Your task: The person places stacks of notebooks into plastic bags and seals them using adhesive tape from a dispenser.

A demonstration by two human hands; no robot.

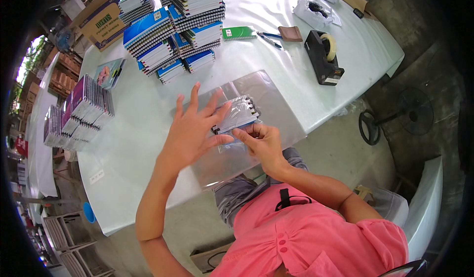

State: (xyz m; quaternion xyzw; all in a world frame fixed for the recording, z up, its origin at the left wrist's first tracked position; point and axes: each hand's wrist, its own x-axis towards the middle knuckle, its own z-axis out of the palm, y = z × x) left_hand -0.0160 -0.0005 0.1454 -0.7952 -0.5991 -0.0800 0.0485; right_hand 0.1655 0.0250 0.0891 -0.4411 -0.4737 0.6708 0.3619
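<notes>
A small stack of spiral notebooks [239,112] in clear plastic film lies in front of me, black ring bindings showing at its ends and a blue edge below. On its near side, my right hand [266,143] pinches the edge of the wrapped stack between thumb and fingers. My left hand [190,126] has its fingers spread wide over the left side, the thumb close to the near edge; whether a fingertip touches the film I cannot tell. Underneath is a pile of clear plastic sheets [279,106], reaching over the table's near edge.
Tall piles of blue notebooks [148,27] stand at the far left, with purple notebooks [89,101] nearer. A green notebook [239,33], pens [269,41], a brown wallet [290,34] and a black tape dispenser [318,62] lie beyond the sheets. A carton [103,22] stands behind.
</notes>
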